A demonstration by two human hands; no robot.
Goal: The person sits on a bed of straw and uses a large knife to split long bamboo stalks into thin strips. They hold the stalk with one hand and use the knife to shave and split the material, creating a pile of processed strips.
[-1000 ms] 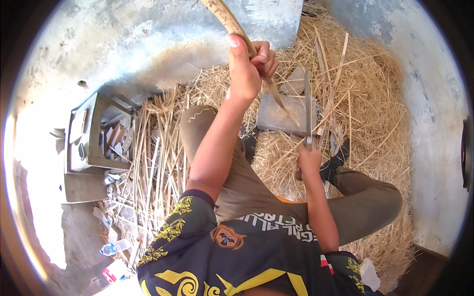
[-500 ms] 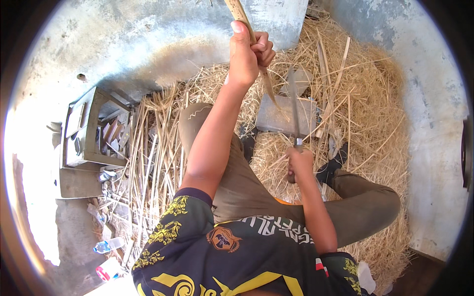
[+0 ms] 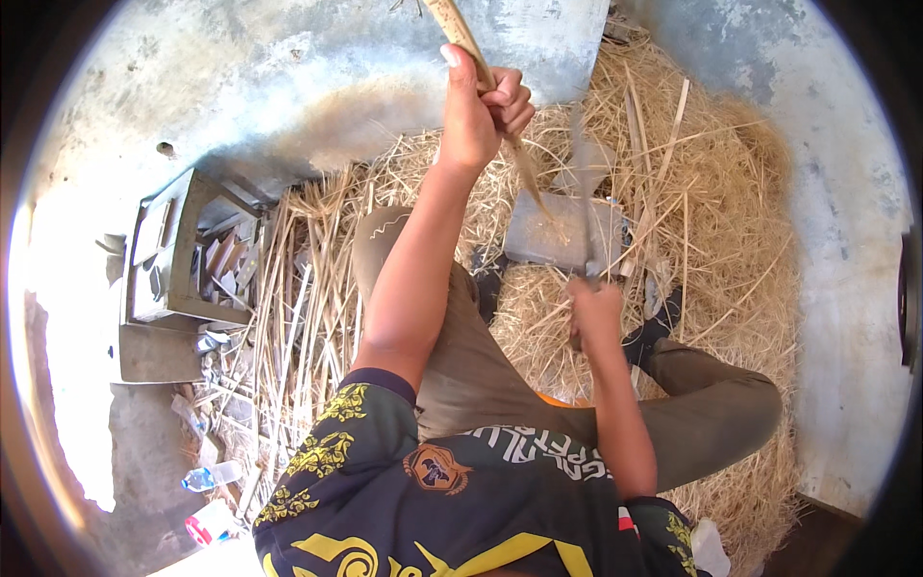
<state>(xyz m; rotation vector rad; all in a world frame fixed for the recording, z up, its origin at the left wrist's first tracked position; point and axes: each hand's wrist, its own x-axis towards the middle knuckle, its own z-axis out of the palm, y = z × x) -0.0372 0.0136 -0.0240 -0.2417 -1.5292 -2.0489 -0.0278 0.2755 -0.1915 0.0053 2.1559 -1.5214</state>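
The bamboo stick (image 3: pixel 481 72) stood steeply, gripped tight in my left hand (image 3: pixel 481 115), its thinned lower end resting on the grey block (image 3: pixel 538 236). My right hand (image 3: pixel 594 313) was closed around the big knife (image 3: pixel 584 207) beside it. Shavings (image 3: pixel 711 240) lay heaped all around, so I judged the shaving well underway; the upper stick looked uncut.

The pale stick (image 3: pixel 460 34) gripped in the left hand (image 3: pixel 478 106) ran out past the picture's top edge, so its far end could not be seen. The blade (image 3: pixel 581 183) above the right hand (image 3: pixel 594 313) was smeared by blur, and its handle was hidden inside that fist.
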